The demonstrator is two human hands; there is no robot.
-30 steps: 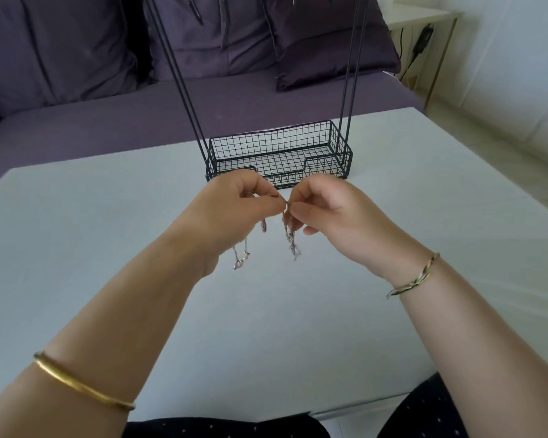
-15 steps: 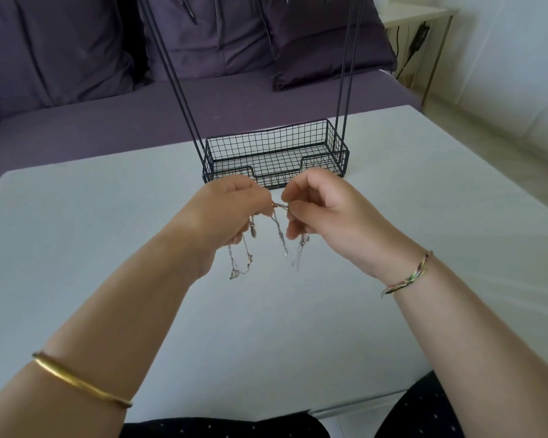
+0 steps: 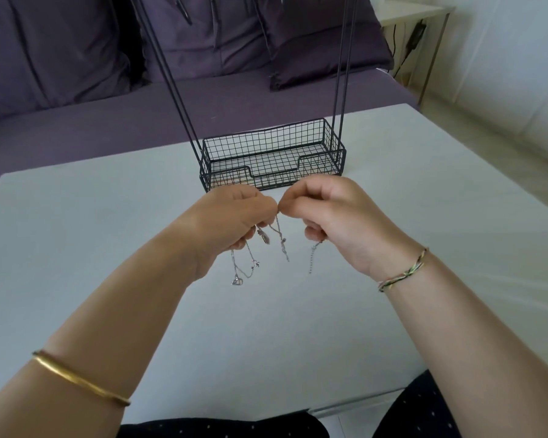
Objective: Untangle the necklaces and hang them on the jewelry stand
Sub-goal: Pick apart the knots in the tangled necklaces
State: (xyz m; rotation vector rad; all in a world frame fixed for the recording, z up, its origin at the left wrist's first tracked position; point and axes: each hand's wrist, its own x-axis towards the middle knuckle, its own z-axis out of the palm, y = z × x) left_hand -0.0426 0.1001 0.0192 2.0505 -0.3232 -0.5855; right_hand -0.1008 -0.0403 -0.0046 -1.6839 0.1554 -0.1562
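Thin silver necklaces (image 3: 280, 240) hang in a tangle between my two hands, above the white table (image 3: 76, 235). My left hand (image 3: 231, 216) pinches the chains at its fingertips, and a loop with small pendants dangles below it. My right hand (image 3: 332, 213) pinches the same tangle from the other side; a short clasp end hangs under its palm. The fingertips of both hands almost touch. Just behind them stands the black wire jewelry stand (image 3: 272, 156), a mesh basket with tall rods rising out of the top of the view.
A purple sofa (image 3: 140, 105) with cushions runs behind the table. A small side table (image 3: 418, 14) with a dangling cable stands at the far right by the white wall. Bracelets sit on both my wrists.
My hands have stayed close together in front of the stand. More chain now hangs free: a clasp end has dropped below my right hand, and the strands have spread apart.
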